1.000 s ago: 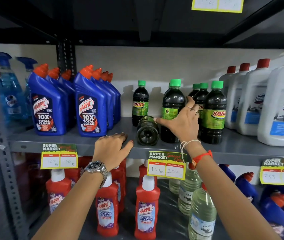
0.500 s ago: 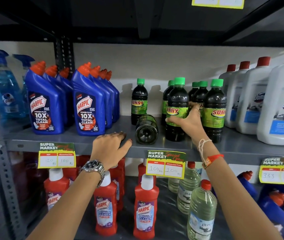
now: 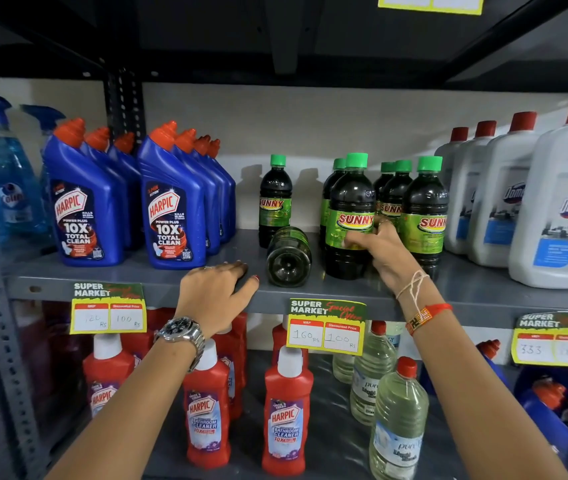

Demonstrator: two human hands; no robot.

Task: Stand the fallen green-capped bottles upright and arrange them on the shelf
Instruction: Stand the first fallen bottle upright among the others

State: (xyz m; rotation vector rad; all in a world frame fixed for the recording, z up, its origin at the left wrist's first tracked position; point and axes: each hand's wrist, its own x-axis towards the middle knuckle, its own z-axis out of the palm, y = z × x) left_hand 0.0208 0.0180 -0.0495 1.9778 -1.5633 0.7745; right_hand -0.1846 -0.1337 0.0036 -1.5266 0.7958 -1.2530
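On the grey shelf (image 3: 466, 292) one dark green-capped bottle (image 3: 288, 258) lies on its side, its base toward me. Several more stand upright: a lone one (image 3: 275, 202) at the back and a cluster at the right (image 3: 424, 209). My right hand (image 3: 377, 249) grips the front upright bottle (image 3: 350, 206) at its lower right side, near the label. My left hand (image 3: 215, 292) rests flat on the shelf's front edge, just left of the fallen bottle, holding nothing.
Blue Harpic bottles (image 3: 171, 209) stand in rows at the left, white Domex bottles (image 3: 552, 209) at the right. Price tags (image 3: 325, 327) hang from the shelf edge. Red Harpic bottles (image 3: 286, 420) and clear bottles (image 3: 396, 420) fill the shelf below.
My right hand has turned the front upright bottle so its label faces me and slid down to its right side. The left hand and the fallen bottle have stayed put.
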